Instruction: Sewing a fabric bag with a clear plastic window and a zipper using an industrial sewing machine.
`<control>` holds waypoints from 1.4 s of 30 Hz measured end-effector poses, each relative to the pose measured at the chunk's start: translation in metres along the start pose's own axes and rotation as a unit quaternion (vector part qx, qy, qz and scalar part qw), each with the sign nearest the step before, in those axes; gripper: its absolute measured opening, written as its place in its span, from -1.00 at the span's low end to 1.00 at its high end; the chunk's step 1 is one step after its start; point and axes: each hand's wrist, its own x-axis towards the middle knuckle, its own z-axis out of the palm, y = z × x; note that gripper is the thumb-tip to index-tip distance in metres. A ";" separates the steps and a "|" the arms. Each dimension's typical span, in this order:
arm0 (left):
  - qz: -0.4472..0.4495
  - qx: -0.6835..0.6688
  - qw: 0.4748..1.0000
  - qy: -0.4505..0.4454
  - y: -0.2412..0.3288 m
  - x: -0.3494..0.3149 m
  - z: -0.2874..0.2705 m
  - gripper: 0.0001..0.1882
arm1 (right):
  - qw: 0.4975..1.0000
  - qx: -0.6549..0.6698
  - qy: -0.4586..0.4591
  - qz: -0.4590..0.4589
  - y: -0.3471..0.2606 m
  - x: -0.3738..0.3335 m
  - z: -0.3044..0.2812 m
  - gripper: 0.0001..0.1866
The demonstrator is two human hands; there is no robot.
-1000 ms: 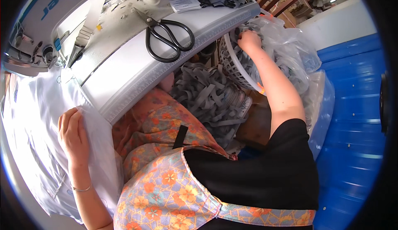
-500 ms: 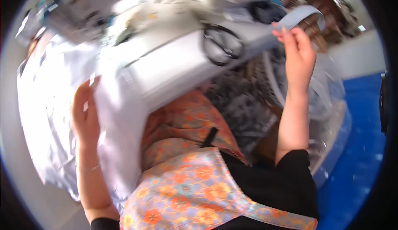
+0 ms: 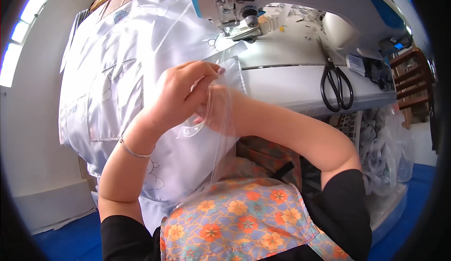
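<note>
A clear plastic strip (image 3: 220,148) hangs between my hands, with a shiny loop of it curling below my fingers. My left hand (image 3: 181,91) pinches it near the top, thumb and fingertips together. My right hand (image 3: 223,108) reaches across from the right and is closed on the strip too, partly hidden behind the plastic and slightly blurred. Under both hands lies a large white satiny cloth (image 3: 112,40) with line drawings and a stitched pocket shape, draped over the table edge towards my lap. Its inner part runs up to the sewing machine (image 3: 235,7) needle area.
Black-handled scissors (image 3: 336,84) lie on the white table (image 3: 282,84) to the right. Past them are a small dark bundle (image 3: 378,73) and a wooden chair (image 3: 413,77). Plastic bags (image 3: 387,143) hang below the table's right end. Scraps lie behind the machine's needle.
My right hand has come from the far right with the strip to meet my left hand over the cloth. The left hand has moved up and right. The view has turned left.
</note>
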 end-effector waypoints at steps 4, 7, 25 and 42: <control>0.016 0.000 1.000 0.022 -0.002 0.006 -0.009 -0.98 | 0.914 -0.372 0.137 -0.082 -0.001 -0.027 -0.038 -0.57; 0.010 -0.014 1.000 0.000 -0.005 0.008 -0.008 -0.95 | 0.885 -0.426 0.188 0.008 0.003 -0.019 -0.044 -0.51; -0.039 0.214 0.973 -0.076 -0.029 0.050 0.030 -0.62 | 0.932 -0.295 0.173 -0.120 0.016 0.007 -0.047 -0.72; -0.006 0.327 0.945 0.002 -0.040 0.031 0.067 -0.49 | 0.868 -0.473 0.110 -0.104 -0.022 -0.083 -0.034 -0.75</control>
